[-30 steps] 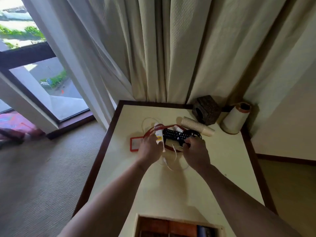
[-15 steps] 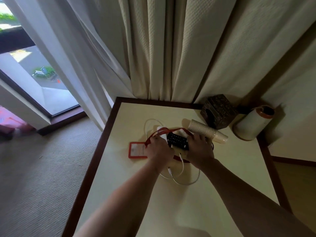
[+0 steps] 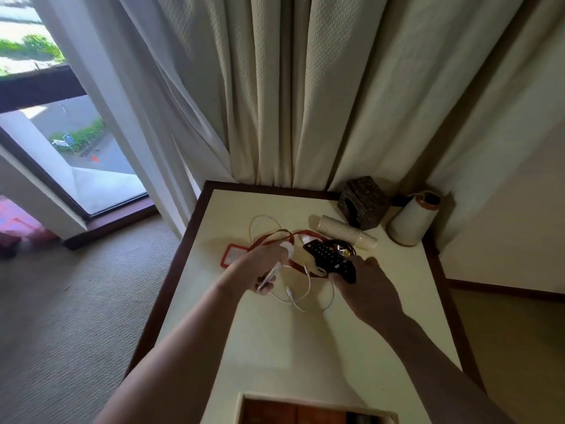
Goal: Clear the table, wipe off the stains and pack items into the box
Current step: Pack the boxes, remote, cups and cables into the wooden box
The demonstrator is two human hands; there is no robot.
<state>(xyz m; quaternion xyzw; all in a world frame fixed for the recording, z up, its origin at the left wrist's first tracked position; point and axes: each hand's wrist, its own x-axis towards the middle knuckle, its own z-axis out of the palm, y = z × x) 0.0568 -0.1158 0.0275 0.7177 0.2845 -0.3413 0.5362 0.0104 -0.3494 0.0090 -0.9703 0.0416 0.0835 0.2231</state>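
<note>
A pile of small items lies mid-table on the cream table (image 3: pixel 275 347). My right hand (image 3: pixel 363 286) grips the near end of a black remote control (image 3: pixel 330 260), lifted at a tilt. My left hand (image 3: pixel 263 267) is closed on a white tube-like item (image 3: pixel 282 255) beside it. A white cable (image 3: pixel 305 296) loops on the table between both hands. A red lanyard with a red badge holder (image 3: pixel 234 255) lies under my left hand. The box (image 3: pixel 305 407), wooden with dividers, shows at the bottom edge.
A stack of paper cups (image 3: pixel 342 232) lies on its side behind the remote. A dark carved tissue box (image 3: pixel 363 201) and a white lamp shade (image 3: pixel 412 220) stand at the far right corner. Curtains hang behind; carpet and a window are at left.
My left hand has drawn back toward me with the white item. My right hand has taken hold of the remote and raised its near end. The box has come back into view.
</note>
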